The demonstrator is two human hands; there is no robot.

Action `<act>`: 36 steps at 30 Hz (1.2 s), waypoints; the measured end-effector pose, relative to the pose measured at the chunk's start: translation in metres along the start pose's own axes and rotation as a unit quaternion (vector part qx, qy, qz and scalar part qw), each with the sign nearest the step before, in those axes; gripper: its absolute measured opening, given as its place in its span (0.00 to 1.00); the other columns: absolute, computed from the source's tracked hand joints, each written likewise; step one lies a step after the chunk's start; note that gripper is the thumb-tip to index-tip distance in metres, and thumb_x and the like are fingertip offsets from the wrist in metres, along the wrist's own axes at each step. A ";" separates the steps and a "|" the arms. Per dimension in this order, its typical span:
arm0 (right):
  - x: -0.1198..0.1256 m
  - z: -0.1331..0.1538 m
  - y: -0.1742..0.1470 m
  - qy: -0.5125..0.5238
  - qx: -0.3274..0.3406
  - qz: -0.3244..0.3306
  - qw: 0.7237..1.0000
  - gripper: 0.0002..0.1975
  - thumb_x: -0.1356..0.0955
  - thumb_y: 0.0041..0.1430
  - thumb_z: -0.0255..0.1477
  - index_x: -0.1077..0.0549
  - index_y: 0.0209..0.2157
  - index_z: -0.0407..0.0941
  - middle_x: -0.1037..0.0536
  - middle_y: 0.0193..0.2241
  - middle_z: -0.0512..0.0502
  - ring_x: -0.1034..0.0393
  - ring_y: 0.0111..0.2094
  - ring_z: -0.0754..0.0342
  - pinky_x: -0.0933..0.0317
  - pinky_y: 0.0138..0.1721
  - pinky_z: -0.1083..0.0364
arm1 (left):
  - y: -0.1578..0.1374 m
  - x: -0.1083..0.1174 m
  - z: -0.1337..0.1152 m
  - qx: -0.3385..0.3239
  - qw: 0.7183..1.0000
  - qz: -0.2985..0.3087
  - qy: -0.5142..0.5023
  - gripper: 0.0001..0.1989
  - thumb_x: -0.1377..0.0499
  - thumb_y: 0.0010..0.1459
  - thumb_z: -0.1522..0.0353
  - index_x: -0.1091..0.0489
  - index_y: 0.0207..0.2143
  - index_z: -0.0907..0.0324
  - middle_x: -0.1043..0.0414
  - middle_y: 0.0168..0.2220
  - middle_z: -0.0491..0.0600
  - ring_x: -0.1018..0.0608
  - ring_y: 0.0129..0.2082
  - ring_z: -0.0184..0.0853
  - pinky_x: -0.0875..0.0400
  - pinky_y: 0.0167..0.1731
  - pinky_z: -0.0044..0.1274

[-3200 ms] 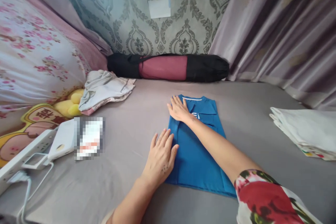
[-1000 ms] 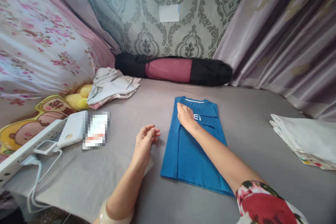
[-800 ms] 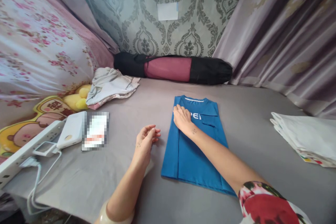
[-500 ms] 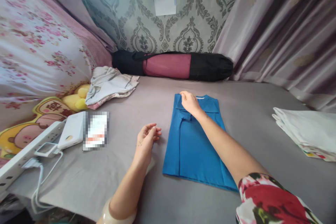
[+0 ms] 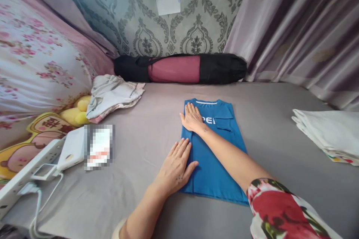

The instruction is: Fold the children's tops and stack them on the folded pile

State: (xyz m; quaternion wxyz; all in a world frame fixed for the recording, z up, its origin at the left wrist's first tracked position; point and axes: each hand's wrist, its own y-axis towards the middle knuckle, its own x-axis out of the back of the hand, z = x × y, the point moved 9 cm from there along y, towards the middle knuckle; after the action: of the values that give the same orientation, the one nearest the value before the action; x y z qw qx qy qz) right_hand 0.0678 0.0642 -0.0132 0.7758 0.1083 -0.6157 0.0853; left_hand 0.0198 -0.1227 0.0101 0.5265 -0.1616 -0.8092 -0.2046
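A blue T-shirt (image 5: 215, 164) lies on the grey bed sheet, its sides folded inward and its collar pointing away from me. White lettering shows on its chest, partly covered by my right hand and a folded sleeve. My right hand (image 5: 192, 117) presses flat on the upper left part of the shirt, fingers stretched out. Lower down, my left hand (image 5: 176, 162) rests along the shirt's left edge with its palm down and thumb spread over the cloth. Neither hand grips anything.
A black and pink rolled bag (image 5: 174, 69) lies along the wall. Folded white clothes (image 5: 325, 130) sit at the right, crumpled light clothes (image 5: 112, 93) at the left. A power strip (image 5: 30, 171), a white charger (image 5: 72, 147) and a yellow plush (image 5: 75, 112) are near the left edge.
My right hand has let go of the cloth near the collar and now lies flat, a little lower left. The left hand has moved right onto the shirt's edge. Lettering now shows.
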 end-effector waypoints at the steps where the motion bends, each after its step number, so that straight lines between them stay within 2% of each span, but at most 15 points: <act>1: -0.001 -0.001 0.000 0.000 -0.002 0.003 1.000 0.34 0.48 0.69 0.38 0.50 0.66 0.27 0.54 0.68 0.30 0.62 0.69 0.42 0.67 0.66 0.47 | 0.000 -0.002 -0.001 -0.001 1.000 0.007 0.013 0.30 0.53 0.67 0.55 0.45 0.65 0.63 0.45 0.66 0.60 0.44 0.67 0.45 0.44 0.64 0.41; 8: -0.001 -0.002 0.001 0.004 -0.007 0.035 0.999 0.34 0.48 0.69 0.39 0.52 0.67 0.28 0.56 0.69 0.31 0.64 0.69 0.43 0.67 0.67 0.46 | 0.001 0.000 0.000 0.003 1.000 0.003 0.027 0.29 0.56 0.68 0.55 0.43 0.64 0.62 0.43 0.65 0.60 0.43 0.67 0.44 0.44 0.64 0.42; 11: 0.005 0.000 0.004 0.003 -0.008 0.052 0.999 0.34 0.48 0.69 0.40 0.48 0.66 0.28 0.52 0.68 0.30 0.61 0.69 0.41 0.67 0.66 0.43 | 0.002 0.005 0.001 0.013 1.000 -0.003 0.019 0.27 0.56 0.68 0.56 0.42 0.63 0.62 0.41 0.64 0.59 0.42 0.67 0.43 0.44 0.64 0.42; 14: 0.018 0.003 0.012 0.000 0.006 0.013 1.000 0.33 0.49 0.69 0.39 0.43 0.64 0.28 0.46 0.66 0.29 0.57 0.68 0.41 0.70 0.66 0.41 | 0.003 0.007 0.000 0.014 1.000 -0.001 0.018 0.26 0.56 0.69 0.57 0.41 0.62 0.63 0.41 0.64 0.58 0.42 0.66 0.43 0.44 0.64 0.42; 16: 0.021 0.004 0.017 -0.001 0.021 -0.015 1.000 0.32 0.48 0.69 0.38 0.43 0.64 0.29 0.46 0.66 0.30 0.59 0.68 0.42 0.71 0.66 0.42 | 0.002 0.006 -0.002 0.005 1.000 0.007 0.020 0.26 0.56 0.69 0.57 0.41 0.62 0.62 0.41 0.64 0.58 0.42 0.66 0.42 0.44 0.64 0.42; 21: 0.002 -0.005 0.025 0.016 0.010 0.005 1.000 0.32 0.48 0.69 0.38 0.47 0.66 0.29 0.50 0.68 0.33 0.61 0.69 0.43 0.67 0.66 0.44 | 0.001 0.003 -0.004 -0.018 0.999 0.013 0.025 0.27 0.54 0.68 0.56 0.42 0.63 0.61 0.41 0.65 0.58 0.40 0.66 0.43 0.41 0.63 0.43; 25: -0.002 -0.007 0.024 0.022 0.011 -0.002 1.000 0.33 0.48 0.69 0.38 0.47 0.66 0.30 0.50 0.68 0.34 0.62 0.69 0.44 0.68 0.67 0.44 | 0.001 0.002 -0.003 -0.020 1.000 0.011 0.021 0.27 0.54 0.68 0.57 0.42 0.63 0.60 0.42 0.65 0.58 0.41 0.66 0.43 0.41 0.63 0.43; 31: 0.007 -0.008 0.022 0.049 0.009 -0.013 0.999 0.31 0.49 0.70 0.37 0.46 0.66 0.31 0.49 0.68 0.36 0.61 0.69 0.45 0.67 0.67 0.46 | 0.001 0.004 -0.002 -0.015 1.000 0.003 0.011 0.25 0.54 0.68 0.58 0.40 0.61 0.60 0.40 0.64 0.58 0.39 0.65 0.43 0.40 0.63 0.42; 36: 0.019 -0.008 0.005 0.055 0.000 -0.028 0.998 0.32 0.50 0.70 0.38 0.46 0.66 0.31 0.50 0.68 0.35 0.61 0.69 0.45 0.67 0.67 0.46 | 0.001 0.006 -0.001 -0.008 1.000 -0.011 0.003 0.24 0.53 0.68 0.58 0.39 0.61 0.60 0.38 0.63 0.58 0.38 0.65 0.42 0.40 0.63 0.42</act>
State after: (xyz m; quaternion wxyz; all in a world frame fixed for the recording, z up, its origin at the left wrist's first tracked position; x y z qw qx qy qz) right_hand 0.0779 0.0707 0.0035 0.8106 0.1202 -0.5689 0.0694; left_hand 0.0186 -0.1222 0.0161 0.5250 -0.1564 -0.8078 -0.2176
